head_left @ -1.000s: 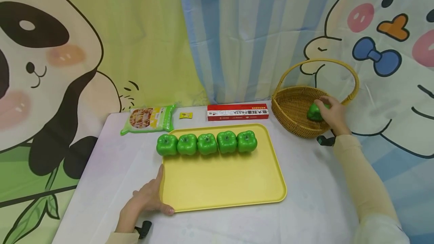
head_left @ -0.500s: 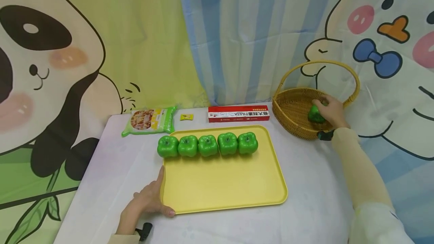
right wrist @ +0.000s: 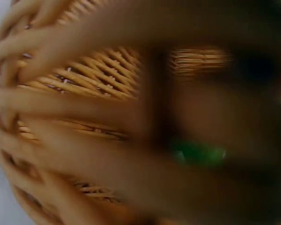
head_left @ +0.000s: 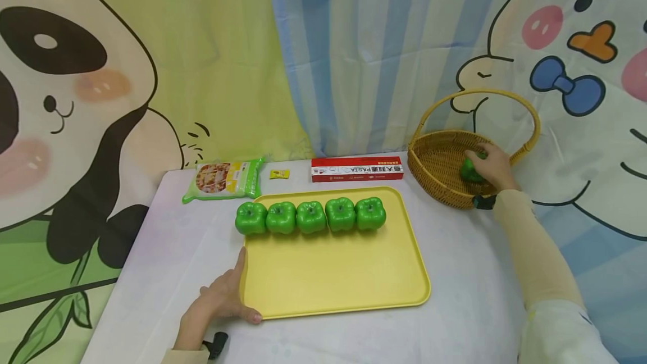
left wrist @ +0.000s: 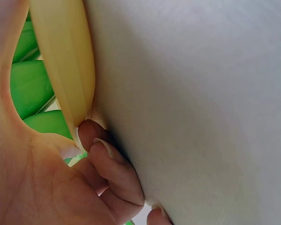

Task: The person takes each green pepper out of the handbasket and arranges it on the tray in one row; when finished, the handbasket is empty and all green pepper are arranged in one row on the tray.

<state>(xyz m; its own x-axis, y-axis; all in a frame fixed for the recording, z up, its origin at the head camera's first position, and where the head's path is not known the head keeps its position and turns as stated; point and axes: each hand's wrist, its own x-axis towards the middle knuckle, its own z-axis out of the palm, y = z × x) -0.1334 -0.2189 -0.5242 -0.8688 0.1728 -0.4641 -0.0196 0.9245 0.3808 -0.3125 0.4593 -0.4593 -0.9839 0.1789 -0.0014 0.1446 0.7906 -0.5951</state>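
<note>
A green bell pepper (head_left: pixel 469 170) sits inside the wicker basket (head_left: pixel 429 181) at the right, and my right hand (head_left: pixel 495 168) grips it from above. The hand covers part of the pepper; in the dark, blurred right wrist view only a patch of the green pepper (right wrist: pixel 199 153) shows behind the weave. My left hand (head_left: pixel 222 298) holds the yellow tray (head_left: pixel 333 274) at its near left corner, thumb at the front edge. In the left wrist view, curled fingers (left wrist: pixel 114 164) meet the tray's rim (left wrist: pixel 70 61). Several green bell peppers (head_left: pixel 311 218) stand in a row along the tray's far side.
Behind the tray lie a green and yellow food packet (head_left: pixel 222 180), a small yellow packet (head_left: pixel 279 174) and a red pasta box (head_left: pixel 356 169). The basket's tall handle (head_left: pixel 477 92) arches over its opening. Printed curtains hang at the table's back.
The camera view has shifted slightly. Both hands stay where they were, the right on the pepper in the basket and the left at the tray's corner.
</note>
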